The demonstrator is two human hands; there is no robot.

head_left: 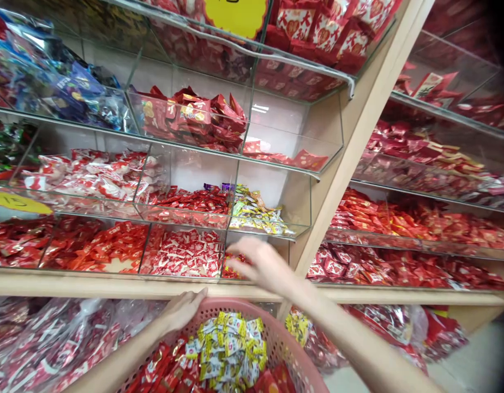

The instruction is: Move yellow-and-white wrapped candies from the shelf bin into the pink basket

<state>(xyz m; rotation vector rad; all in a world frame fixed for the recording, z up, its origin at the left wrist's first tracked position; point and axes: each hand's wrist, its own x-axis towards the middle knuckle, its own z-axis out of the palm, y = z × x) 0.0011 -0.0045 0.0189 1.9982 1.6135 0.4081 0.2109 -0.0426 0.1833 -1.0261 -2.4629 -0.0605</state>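
My left hand (183, 310) grips the far left rim of a pink perforated plastic basket (295, 341), its fingers partly hidden. Inside the basket lie a heap of yellow-and-white wrapped candies (231, 349) and red-wrapped candies (170, 365). My right hand (262, 265), blurred, reaches over the basket to the bottom shelf. Its fingers point left, thumb and fingers apart, in front of a compartment with small red-and-gold wrapped candies (234, 264). Nothing shows between them. Just left of it is a bin of red-and-white wrapped candies (190, 254).
Clear-walled shelves (186, 150) hold many wrapped sweets. A wooden upright (350, 158) divides this rack from the one at right, and a wooden ledge (92, 285) runs below. Yellow price tags (21, 202) hang on the shelves. Bagged sweets (72, 338) fill the space under the ledge.
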